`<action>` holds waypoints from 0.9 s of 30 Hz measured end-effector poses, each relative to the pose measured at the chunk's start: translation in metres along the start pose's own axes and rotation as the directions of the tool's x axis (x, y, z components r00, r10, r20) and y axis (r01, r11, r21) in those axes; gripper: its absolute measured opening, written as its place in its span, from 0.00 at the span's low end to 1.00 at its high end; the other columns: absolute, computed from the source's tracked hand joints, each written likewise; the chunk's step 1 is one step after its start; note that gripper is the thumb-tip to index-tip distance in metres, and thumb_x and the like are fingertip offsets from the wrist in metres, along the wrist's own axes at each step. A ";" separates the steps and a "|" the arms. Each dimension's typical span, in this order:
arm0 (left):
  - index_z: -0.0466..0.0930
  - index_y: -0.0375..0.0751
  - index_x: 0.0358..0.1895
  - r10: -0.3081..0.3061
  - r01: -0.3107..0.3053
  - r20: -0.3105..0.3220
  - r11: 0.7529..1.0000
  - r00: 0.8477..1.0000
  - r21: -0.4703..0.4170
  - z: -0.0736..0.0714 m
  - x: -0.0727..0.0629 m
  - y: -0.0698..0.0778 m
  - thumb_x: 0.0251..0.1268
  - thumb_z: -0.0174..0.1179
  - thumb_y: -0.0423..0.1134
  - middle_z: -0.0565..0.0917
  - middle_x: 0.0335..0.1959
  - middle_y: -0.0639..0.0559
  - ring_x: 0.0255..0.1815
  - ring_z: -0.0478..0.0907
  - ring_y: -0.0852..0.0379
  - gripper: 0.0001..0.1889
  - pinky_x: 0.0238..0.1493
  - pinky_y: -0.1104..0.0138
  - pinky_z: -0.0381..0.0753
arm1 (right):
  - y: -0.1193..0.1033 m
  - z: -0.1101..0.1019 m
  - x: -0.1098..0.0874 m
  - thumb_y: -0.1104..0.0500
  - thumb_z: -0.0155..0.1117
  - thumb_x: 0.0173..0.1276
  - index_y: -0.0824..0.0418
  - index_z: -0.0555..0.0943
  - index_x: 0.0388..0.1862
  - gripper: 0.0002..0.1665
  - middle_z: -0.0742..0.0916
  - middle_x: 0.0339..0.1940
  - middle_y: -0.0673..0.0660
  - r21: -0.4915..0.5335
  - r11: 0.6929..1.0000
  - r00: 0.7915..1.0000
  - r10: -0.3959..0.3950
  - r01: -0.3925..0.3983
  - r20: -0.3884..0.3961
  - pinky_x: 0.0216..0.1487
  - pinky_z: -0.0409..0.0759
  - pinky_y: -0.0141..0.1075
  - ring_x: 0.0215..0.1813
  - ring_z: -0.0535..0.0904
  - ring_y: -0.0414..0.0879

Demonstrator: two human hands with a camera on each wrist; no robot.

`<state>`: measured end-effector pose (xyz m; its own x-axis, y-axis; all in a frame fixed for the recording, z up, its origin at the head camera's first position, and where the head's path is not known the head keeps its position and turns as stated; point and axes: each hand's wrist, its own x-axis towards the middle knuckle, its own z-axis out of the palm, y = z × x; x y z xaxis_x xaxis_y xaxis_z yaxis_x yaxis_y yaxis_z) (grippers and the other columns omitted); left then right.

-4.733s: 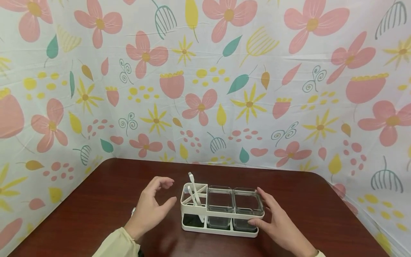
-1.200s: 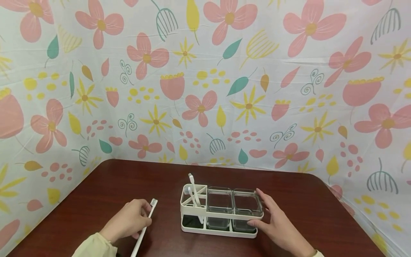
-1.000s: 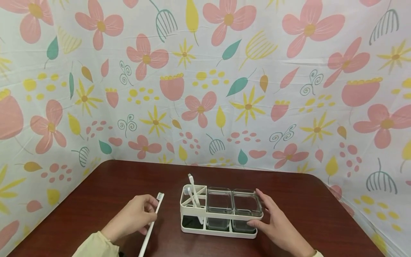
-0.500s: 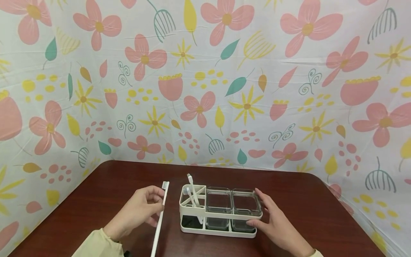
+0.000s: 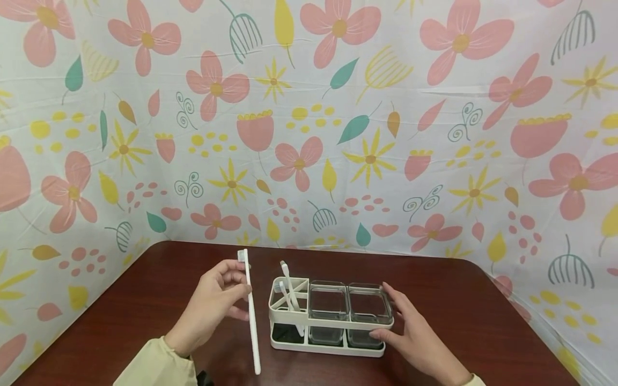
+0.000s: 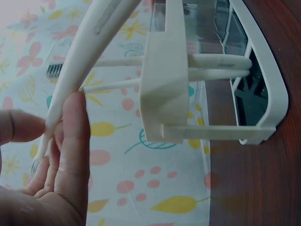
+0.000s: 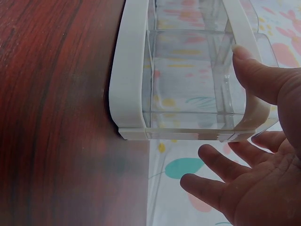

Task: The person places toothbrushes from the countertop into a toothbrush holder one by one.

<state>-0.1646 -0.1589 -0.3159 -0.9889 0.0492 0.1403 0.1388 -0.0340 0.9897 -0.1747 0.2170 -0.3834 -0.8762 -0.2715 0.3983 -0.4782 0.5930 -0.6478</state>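
Note:
Between thumb and fingertips, my left hand (image 5: 212, 303) pinches a white toothbrush (image 5: 253, 321) near its bristle end. The brush is raised beside the holder, bristles up and handle pointing down. A cream toothbrush holder (image 5: 333, 320) stands on the table, two clear cups (image 5: 330, 300) filling its middle and right bays. Two more white toothbrushes (image 5: 288, 273) lean in its divided left bay. My right hand (image 5: 417, 335) holds the holder's right end, thumb on the front of the upper band (image 7: 242, 33) and fingers round the end; the index fingertip is hidden in the right wrist view.
The dark red-brown wooden table (image 5: 458, 300) has rounded far corners. Close behind and along both sides hangs a white flower-print cloth (image 5: 309, 123). A small black object (image 5: 205, 378) shows at the left cuff.
Bare 4.7 s ago, my left hand now has a toothbrush. Over the last second it has moved up and right toward the holder, and the brush stands steeper. My right hand stays at the holder.

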 end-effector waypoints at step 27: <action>0.62 0.42 0.50 0.329 -0.364 -0.159 0.794 0.931 -0.488 0.012 0.005 0.012 0.67 0.46 0.18 0.77 0.37 0.50 0.38 0.79 0.57 0.17 0.40 0.53 0.85 | 0.001 0.002 -0.001 0.52 0.78 0.55 0.65 0.59 0.76 0.55 0.71 0.69 0.63 -0.002 1.000 1.000 -0.016 0.016 -0.012 0.57 0.74 0.56 0.64 0.72 0.56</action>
<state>-0.1674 -0.1467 -0.3033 -0.8833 -0.1238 0.4522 0.4438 -0.5318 0.7213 -0.1742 0.2169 -0.3859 -0.8675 -0.2721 0.4165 -0.4924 0.5896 -0.6403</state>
